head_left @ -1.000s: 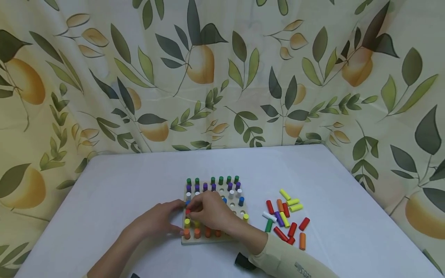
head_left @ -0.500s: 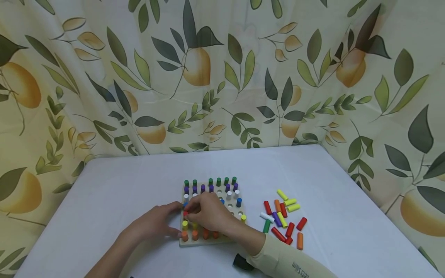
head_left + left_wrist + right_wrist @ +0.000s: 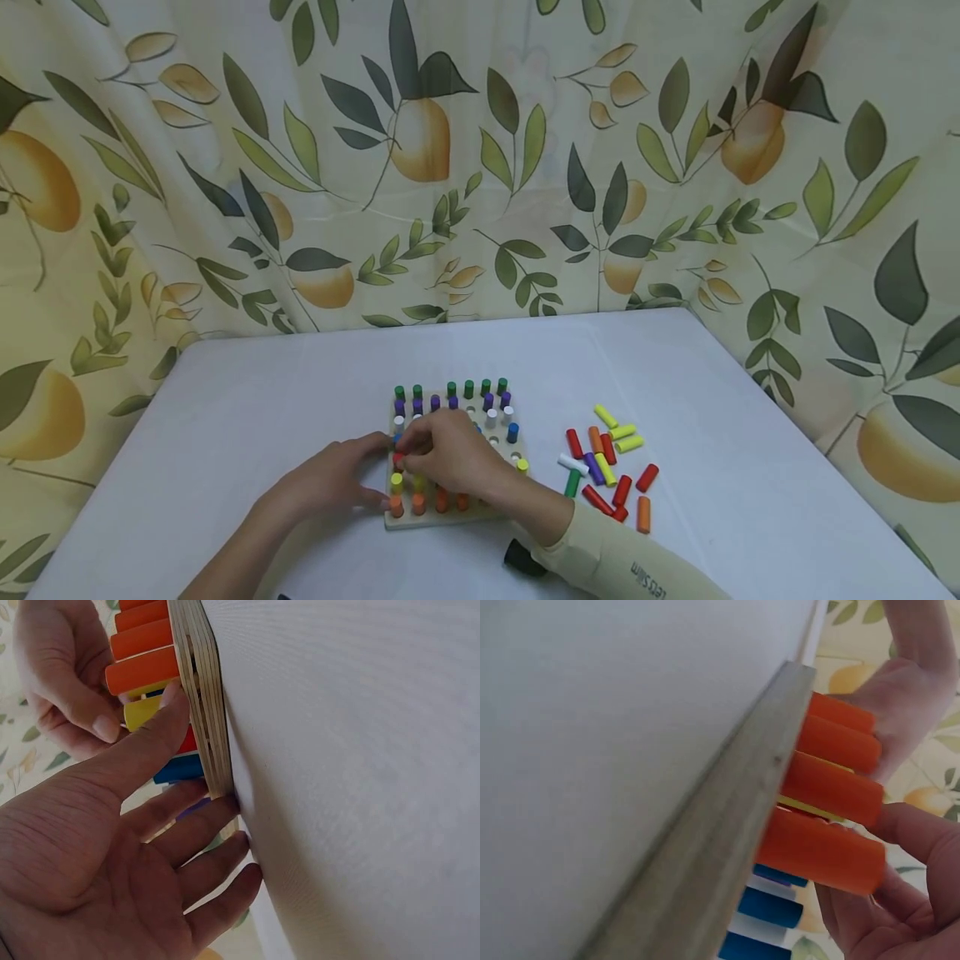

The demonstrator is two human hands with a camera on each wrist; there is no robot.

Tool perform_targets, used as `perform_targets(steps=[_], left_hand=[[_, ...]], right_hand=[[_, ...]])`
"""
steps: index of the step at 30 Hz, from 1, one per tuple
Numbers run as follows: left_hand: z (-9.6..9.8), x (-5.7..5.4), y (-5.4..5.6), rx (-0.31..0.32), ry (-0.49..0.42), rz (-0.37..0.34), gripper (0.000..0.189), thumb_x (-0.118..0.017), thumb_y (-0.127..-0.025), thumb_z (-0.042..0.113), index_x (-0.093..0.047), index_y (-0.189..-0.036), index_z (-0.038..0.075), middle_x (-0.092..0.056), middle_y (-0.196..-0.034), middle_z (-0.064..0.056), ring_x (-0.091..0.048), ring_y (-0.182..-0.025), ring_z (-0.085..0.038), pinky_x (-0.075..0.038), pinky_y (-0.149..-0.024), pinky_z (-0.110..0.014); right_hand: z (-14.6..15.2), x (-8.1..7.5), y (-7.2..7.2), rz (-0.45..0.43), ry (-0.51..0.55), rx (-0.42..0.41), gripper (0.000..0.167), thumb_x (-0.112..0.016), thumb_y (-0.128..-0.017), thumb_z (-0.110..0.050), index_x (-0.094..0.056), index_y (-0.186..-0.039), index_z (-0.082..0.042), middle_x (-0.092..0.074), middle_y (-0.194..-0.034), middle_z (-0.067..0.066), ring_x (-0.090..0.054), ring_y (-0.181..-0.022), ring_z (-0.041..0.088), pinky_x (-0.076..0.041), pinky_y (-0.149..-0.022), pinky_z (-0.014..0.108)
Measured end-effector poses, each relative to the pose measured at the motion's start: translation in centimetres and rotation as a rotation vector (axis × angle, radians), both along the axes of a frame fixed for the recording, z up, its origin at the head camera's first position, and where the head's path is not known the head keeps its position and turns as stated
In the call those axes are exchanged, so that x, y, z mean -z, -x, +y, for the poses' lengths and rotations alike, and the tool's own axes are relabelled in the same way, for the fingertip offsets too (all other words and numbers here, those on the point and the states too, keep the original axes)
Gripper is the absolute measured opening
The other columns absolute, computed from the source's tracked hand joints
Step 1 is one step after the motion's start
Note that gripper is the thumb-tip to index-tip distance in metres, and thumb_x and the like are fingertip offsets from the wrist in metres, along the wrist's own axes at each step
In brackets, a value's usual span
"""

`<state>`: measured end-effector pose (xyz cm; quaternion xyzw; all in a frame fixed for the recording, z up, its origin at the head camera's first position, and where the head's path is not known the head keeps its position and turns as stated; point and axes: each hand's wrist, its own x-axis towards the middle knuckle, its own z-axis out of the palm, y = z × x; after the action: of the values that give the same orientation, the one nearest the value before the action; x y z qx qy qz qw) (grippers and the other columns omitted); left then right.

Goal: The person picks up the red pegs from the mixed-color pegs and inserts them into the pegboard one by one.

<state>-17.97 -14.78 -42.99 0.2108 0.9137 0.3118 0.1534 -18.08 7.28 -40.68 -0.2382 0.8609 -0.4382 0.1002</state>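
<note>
A wooden pegboard (image 3: 435, 521) lies on the table with rows of upright coloured pegs. My right hand (image 3: 457, 450) reaches over it, thumb and index finger pinching a red peg (image 3: 398, 461) at the left end of a row. Behind that peg stands a blue one; a yellow peg (image 3: 397, 482) and an orange peg (image 3: 397, 505) are in front. My left hand (image 3: 326, 479) steadies the board's left side. In the left wrist view its thumb lies beside the yellow peg and its fairly straight fingers touch the layered wooden edge (image 3: 199, 712). The right hand hides the middle of the board.
Several loose pegs lie right of the board, among them a green peg (image 3: 573, 483), a white peg (image 3: 573, 464) and an orange peg (image 3: 643, 515). A black object (image 3: 522, 558) shows by the right sleeve (image 3: 615, 550). A leaf-and-fruit patterned curtain (image 3: 480, 167) hangs behind the table.
The head view has shifted slightly, moving the whole scene a little left. Both hands keep their places at the board, the right still at the red peg.
</note>
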Motion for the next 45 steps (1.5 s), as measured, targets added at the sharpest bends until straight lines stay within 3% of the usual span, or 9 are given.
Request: perform_targets(steps=[9,20,45], left_hand=[[0.3,-0.5,-0.1,-0.037,0.022,-0.021,0.070,-0.095,-0.074,0.028,-0.064,-0.137,0.021,-0.060,-0.144,-0.008,-0.050,-0.136,-0.040,-0.042,-0.105,-0.066],[0.7,-0.7,0.0,-0.050,0.073,-0.031,0.073,-0.095,-0.074,0.027,-0.062,-0.138,0.014,-0.061,-0.142,-0.010,-0.051,-0.135,-0.039,-0.042,-0.107,-0.064],[1.1,-0.2,0.1,-0.096,0.108,-0.064,0.075,-0.096,-0.072,0.026,-0.062,-0.138,0.016,-0.059,-0.145,-0.011,-0.047,-0.139,-0.042,-0.039,-0.108,-0.066]], right_hand=[[0.7,-1.4,-0.3,-0.012,0.029,0.010,0.012,-0.075,-0.093,-0.004,-0.079,-0.103,-0.009,-0.074,-0.097,-0.005,-0.067,-0.084,0.006,-0.058,-0.072,0.022],[1.9,-3.0,-0.6,0.061,-0.040,0.071,0.010,-0.081,-0.091,-0.013,-0.080,-0.102,-0.013,-0.068,-0.090,-0.014,-0.064,-0.085,0.009,-0.057,-0.072,0.025],[7.7,-2.9,-1.0,0.132,-0.071,0.148,0.013,-0.082,-0.091,-0.014,-0.079,-0.102,-0.010,-0.070,-0.091,-0.010,-0.065,-0.083,0.011,-0.057,-0.073,0.028]])
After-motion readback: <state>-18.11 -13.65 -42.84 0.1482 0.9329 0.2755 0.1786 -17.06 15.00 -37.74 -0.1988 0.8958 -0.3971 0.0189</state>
